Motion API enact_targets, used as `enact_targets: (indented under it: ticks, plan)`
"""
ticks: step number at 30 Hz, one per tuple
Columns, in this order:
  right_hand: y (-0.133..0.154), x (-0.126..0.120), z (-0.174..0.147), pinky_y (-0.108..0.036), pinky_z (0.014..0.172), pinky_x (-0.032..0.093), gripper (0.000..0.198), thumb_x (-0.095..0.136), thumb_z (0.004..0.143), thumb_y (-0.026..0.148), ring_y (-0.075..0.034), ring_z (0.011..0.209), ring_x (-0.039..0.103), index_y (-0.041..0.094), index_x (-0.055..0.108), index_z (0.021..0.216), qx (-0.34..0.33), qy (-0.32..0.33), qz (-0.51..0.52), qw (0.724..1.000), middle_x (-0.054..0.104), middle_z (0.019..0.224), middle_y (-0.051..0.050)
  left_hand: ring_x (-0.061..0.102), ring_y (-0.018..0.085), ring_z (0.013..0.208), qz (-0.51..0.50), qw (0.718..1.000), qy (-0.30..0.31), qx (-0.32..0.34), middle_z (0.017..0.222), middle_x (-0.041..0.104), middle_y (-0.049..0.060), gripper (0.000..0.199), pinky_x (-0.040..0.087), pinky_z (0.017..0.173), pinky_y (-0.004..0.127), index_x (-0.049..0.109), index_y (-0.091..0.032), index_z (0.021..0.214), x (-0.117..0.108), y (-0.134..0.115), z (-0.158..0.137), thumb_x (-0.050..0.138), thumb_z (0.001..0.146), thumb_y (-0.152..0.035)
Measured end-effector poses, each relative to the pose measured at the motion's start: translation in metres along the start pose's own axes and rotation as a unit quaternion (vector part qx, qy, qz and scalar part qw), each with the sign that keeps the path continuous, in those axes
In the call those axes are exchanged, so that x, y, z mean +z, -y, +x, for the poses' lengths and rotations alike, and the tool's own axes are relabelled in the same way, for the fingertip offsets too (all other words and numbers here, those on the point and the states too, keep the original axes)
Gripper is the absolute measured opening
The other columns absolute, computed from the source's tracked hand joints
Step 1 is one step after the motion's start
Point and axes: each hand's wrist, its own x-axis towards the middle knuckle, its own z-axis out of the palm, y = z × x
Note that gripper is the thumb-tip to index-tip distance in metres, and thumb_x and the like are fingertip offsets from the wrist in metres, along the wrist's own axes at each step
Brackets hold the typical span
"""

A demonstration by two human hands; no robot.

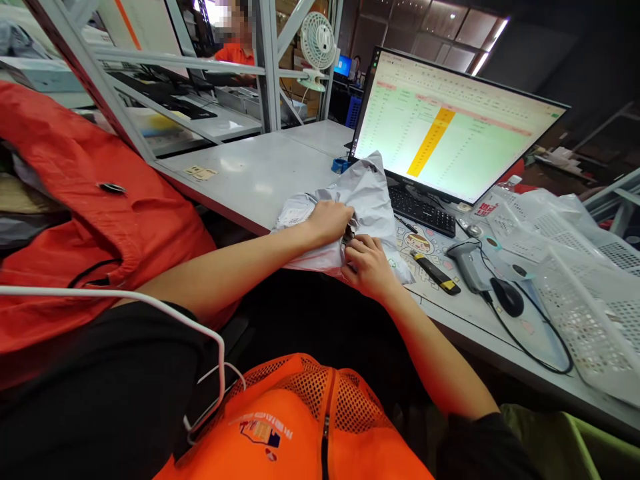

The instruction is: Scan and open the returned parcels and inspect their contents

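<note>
A crumpled white plastic mailing bag (367,190) lies at the front edge of the desk, below the monitor. My left hand (330,221) is closed on the bag's upper middle, fingers curled into the plastic. Just to its right, my right hand (367,263) grips the same bag with bent fingers. Between the two hands a small dark gap shows in the plastic; what lies inside it I cannot make out. A printed label (295,212) is partly visible on the bag's left side.
Right of the bag lie a yellow-black box cutter (435,272), a barcode scanner (470,263), a mouse (507,297) and a keyboard (423,212) under the monitor (450,127). White perforated baskets (585,313) stand far right. A red sack (100,220) hangs left. Another person sits beyond the frame.
</note>
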Motion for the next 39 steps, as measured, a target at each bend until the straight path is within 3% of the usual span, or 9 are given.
enact_targets:
  ticks: [5,12,15,18,22,25,28,33,39]
  plan:
    - [0.010,-0.008,-0.006,-0.041,0.095,0.040,0.023,0.061,0.097,0.020,-0.027,0.103,0.060,0.024,0.058,0.075,0.000,0.020,-0.005,1.000,0.073,0.084,-0.007,0.068,0.040,0.115,-0.001,0.999,-0.005,-0.044,0.118,0.074,0.022,0.040,0.047,0.091,0.045,0.070,-0.014,0.129,0.001,0.011,0.010,0.044,0.099,-0.012]
    - [0.046,-0.031,-0.038,-0.038,0.086,0.040,0.031,0.050,0.104,0.019,-0.024,0.091,0.060,0.025,0.053,0.073,0.001,0.005,0.005,1.000,0.067,0.074,-0.004,0.063,0.029,0.111,-0.006,0.989,-0.032,-0.145,0.125,0.070,0.021,0.038,0.045,0.094,0.039,0.066,-0.009,0.133,-0.011,0.069,0.030,0.041,0.106,-0.015]
    - [0.050,-0.031,-0.048,-0.039,0.081,0.040,0.028,0.052,0.103,0.024,-0.025,0.084,0.059,0.026,0.055,0.076,0.038,-0.009,-0.022,0.999,0.066,0.072,-0.004,0.063,0.028,0.112,0.002,0.989,-0.040,-0.140,0.126,0.069,0.020,0.040,0.045,0.094,0.039,0.065,-0.010,0.135,-0.017,0.075,0.032,0.036,0.108,-0.016]
    - [0.044,-0.022,-0.046,-0.042,0.085,0.041,0.009,0.059,0.098,0.023,-0.028,0.084,0.061,0.023,0.064,0.091,0.093,-0.003,-0.071,0.993,0.071,0.078,-0.008,0.065,0.034,0.113,0.008,0.995,-0.023,-0.100,0.124,0.071,0.018,0.035,0.047,0.093,0.041,0.069,-0.016,0.131,-0.022,0.056,0.030,0.054,0.101,-0.022]
    - [0.039,-0.006,-0.023,-0.046,0.100,0.040,0.017,0.055,0.097,0.010,-0.031,0.096,0.066,0.019,0.070,0.096,0.091,0.045,-0.098,0.990,0.077,0.092,-0.013,0.061,0.040,0.121,0.023,1.000,0.021,0.002,0.132,0.068,0.022,0.053,0.046,0.100,0.046,0.065,-0.014,0.137,-0.023,0.007,0.025,0.074,0.086,-0.027]
    - [0.050,0.002,-0.002,-0.045,0.092,0.045,0.020,0.052,0.098,0.010,-0.031,0.096,0.069,0.018,0.069,0.094,0.119,0.061,-0.085,0.987,0.078,0.098,-0.016,0.059,0.039,0.128,0.013,1.000,-0.002,-0.005,0.136,0.065,0.024,0.044,0.042,0.105,0.046,0.065,-0.011,0.135,-0.011,-0.024,0.029,0.065,0.092,-0.019]
    - [0.069,0.009,0.010,-0.040,0.075,0.046,0.020,0.047,0.104,0.019,-0.030,0.086,0.071,0.017,0.067,0.105,0.141,0.101,-0.054,0.983,0.078,0.094,-0.015,0.063,0.036,0.121,-0.006,0.998,-0.016,-0.059,0.128,0.067,0.027,0.038,0.045,0.098,0.043,0.067,-0.006,0.130,0.007,-0.029,0.043,0.042,0.100,-0.008]
    - [0.097,0.008,0.001,-0.033,0.059,0.039,0.020,0.051,0.108,0.037,-0.026,0.071,0.070,0.021,0.062,0.104,0.190,0.149,-0.015,0.970,0.077,0.084,-0.009,0.060,0.038,0.123,-0.013,0.993,-0.070,-0.089,0.134,0.061,0.030,0.050,0.045,0.092,0.044,0.060,-0.007,0.139,0.015,0.021,0.065,0.022,0.107,-0.012]
    - [0.142,-0.015,-0.051,-0.032,0.062,0.040,0.017,0.052,0.105,0.027,-0.020,0.067,0.060,0.025,0.052,0.087,0.132,0.014,0.078,0.988,0.065,0.076,-0.003,0.055,0.027,0.122,-0.020,0.986,-0.115,-0.118,0.140,0.059,0.019,0.042,0.041,0.097,0.039,0.058,-0.013,0.139,0.000,0.109,0.062,0.027,0.111,-0.017]
